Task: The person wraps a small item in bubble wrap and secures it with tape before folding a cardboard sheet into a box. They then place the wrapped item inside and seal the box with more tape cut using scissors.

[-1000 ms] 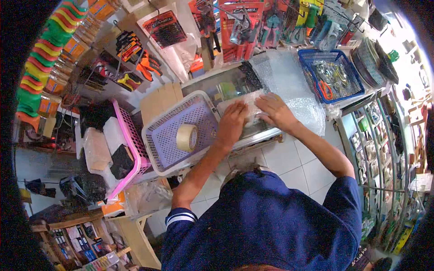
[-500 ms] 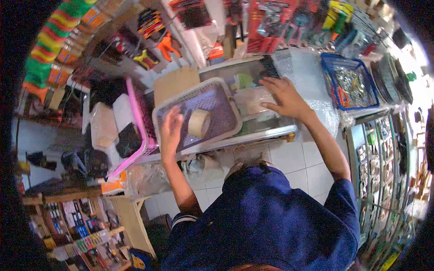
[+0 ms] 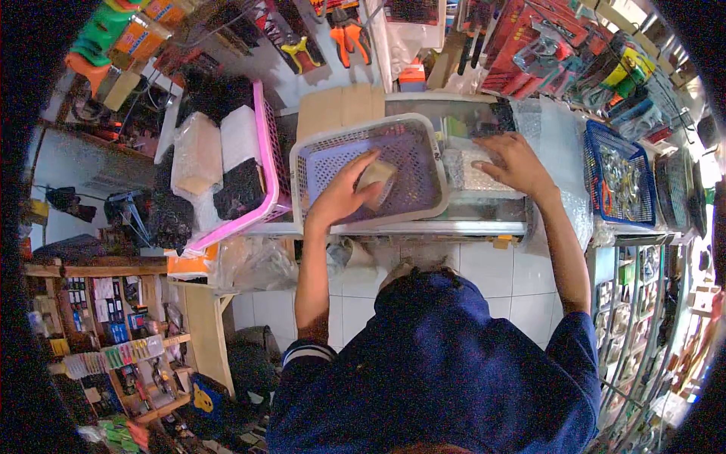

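Note:
My left hand [image 3: 340, 198] is in a pale plastic basket [image 3: 446, 198] with a lilac perforated bottom, its fingers and thumb around a roll of tan packing tape [image 3: 378, 178]. The hand covers part of the roll. To the right of the basket, a flat package in bubble wrap [image 3: 467, 172] lies on the glass counter. My right hand [image 3: 518, 166] is over the package's right side, fingers apart and thumb on or just above the wrap.
A pink basket [image 3: 270, 151] at left holds a wrapped box [image 3: 198, 155]. Cardboard [image 3: 340, 106] stands behind the pale basket. Bubble wrap sheeting [image 3: 556, 151] and a blue basket [image 3: 643, 170] of small metal items are at right. Pliers [image 3: 349, 41] hang above.
My view has turned, shifting the counter rightward. My left hand has moved onto the tape roll and closed around it. My right hand stays by the wrapped package.

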A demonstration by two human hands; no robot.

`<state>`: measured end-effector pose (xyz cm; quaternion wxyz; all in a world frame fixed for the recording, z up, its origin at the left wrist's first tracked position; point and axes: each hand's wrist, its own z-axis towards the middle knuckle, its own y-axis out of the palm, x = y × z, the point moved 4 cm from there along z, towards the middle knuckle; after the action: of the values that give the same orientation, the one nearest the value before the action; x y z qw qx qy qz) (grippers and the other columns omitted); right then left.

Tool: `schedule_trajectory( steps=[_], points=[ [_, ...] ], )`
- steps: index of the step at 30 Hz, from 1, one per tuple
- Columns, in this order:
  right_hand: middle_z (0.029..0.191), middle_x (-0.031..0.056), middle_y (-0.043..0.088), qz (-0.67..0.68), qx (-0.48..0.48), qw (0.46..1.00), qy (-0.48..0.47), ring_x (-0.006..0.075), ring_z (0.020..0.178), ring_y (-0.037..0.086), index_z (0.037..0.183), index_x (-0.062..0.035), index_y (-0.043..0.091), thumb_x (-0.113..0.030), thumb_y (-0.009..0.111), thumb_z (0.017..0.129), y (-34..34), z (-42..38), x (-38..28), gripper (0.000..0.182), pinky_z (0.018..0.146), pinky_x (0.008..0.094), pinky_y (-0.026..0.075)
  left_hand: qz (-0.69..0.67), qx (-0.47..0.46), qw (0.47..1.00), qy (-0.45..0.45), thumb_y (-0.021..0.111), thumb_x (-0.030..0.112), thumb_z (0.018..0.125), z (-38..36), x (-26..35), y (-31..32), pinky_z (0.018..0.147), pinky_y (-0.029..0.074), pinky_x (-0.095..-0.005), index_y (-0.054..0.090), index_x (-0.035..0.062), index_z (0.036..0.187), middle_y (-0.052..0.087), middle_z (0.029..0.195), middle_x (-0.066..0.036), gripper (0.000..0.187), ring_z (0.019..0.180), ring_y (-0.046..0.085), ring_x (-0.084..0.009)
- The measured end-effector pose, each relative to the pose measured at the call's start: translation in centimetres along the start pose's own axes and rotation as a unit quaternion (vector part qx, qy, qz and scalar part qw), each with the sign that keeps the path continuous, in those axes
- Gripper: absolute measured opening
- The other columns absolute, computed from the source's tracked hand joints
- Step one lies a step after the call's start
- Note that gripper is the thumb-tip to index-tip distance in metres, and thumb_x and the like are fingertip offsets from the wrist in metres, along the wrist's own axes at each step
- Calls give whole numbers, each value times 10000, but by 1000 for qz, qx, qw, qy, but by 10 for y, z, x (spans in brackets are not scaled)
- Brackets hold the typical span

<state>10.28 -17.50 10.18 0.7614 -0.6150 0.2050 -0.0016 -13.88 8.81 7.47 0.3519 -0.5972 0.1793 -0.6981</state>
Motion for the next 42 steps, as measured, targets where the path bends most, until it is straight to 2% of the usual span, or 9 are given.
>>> schedule_trajectory(
  steps=[4, 9, 15, 21, 24, 30, 33, 36, 42],
  points=[
    [1103, 164, 718, -26, -47, 997, 58, 356, 1079, 641, 1256, -49, 669, -310, 716, 903, 0, -3, -13, 441, 1022, 451, 446, 67, -62, 995, 32, 778, 285, 881, 15, -10, 4, 1067, 468, -414, 652, 54, 1297, 596, 1401, -169, 492, 1287, 568, -359],
    [1124, 145, 723, -28, 81, 996, -27, 344, 1078, 652, 1189, -40, 697, -214, 706, 909, 4, -21, -15, 330, 1025, 464, 461, 77, -18, 995, 67, 791, 308, 854, 12, -8, 7, 993, 519, -413, 733, 41, 1151, 653, 1321, -131, 403, 1195, 634, -342],
    [1162, 133, 714, -24, 92, 995, 11, 355, 1142, 628, 1202, -71, 690, -179, 697, 907, 9, -30, -18, 314, 1078, 480, 431, 149, -40, 986, 64, 847, 429, 781, 6, -7, -6, 1072, 453, -438, 610, 47, 1368, 538, 1452, -173, 739, 1260, 572, -364],
    [1232, 167, 678, -2, 109, 994, 16, 381, 1166, 598, 1246, -59, 677, -151, 702, 888, 4, -25, -23, 371, 1065, 465, 439, -4, -153, 987, 42, 830, 528, 784, 31, -24, -5, 1078, 441, -440, 550, 8, 1418, 524, 1423, -231, 866, 1225, 579, -374],
    [1230, 181, 674, 8, 96, 995, 28, 383, 1161, 599, 1252, -44, 674, -119, 703, 870, 8, -29, -18, 390, 1052, 459, 448, 1, -180, 984, -16, 804, 493, 829, 40, -29, -8, 1051, 466, -419, 610, 5, 1353, 574, 1370, -224, 743, 1181, 611, -357],
    [1205, 165, 691, -4, 97, 994, 45, 381, 1137, 611, 1230, -52, 688, -103, 697, 862, 15, -29, -15, 372, 1026, 452, 465, 35, -214, 974, 64, 739, 345, 918, 58, -45, -2, 912, 521, -412, 728, 3, 1048, 715, 1083, -183, 366, 1048, 678, -298],
    [1146, 154, 716, -15, 121, 992, 36, 370, 1084, 638, 1189, -60, 710, -105, 700, 859, 17, -26, -15, 333, 1002, 447, 474, -4, -194, 980, 41, 747, 274, 906, 62, -41, -1, 807, 538, -419, 719, 6, 975, 733, 935, -171, 278, 904, 709, -309],
    [1082, 146, 735, -3, 117, 992, 40, 354, 1040, 660, 1130, -65, 731, -106, 704, 857, 20, -23, -11, 278, 987, 441, 478, 5, -228, 974, 6, 726, 270, 926, 69, -43, 5, 823, 523, -408, 699, 36, 954, 712, 921, -129, 237, 890, 678, -257],
    [1059, 140, 739, -50, 185, 981, 37, 341, 996, 679, 1033, -56, 732, -88, 704, 854, 24, -28, -25, 184, 925, 437, 514, 34, -161, 985, 51, 759, 177, 867, 66, -36, 5, 778, 533, -444, 687, 14, 903, 720, 904, -175, 182, 863, 697, -351]
  ],
)
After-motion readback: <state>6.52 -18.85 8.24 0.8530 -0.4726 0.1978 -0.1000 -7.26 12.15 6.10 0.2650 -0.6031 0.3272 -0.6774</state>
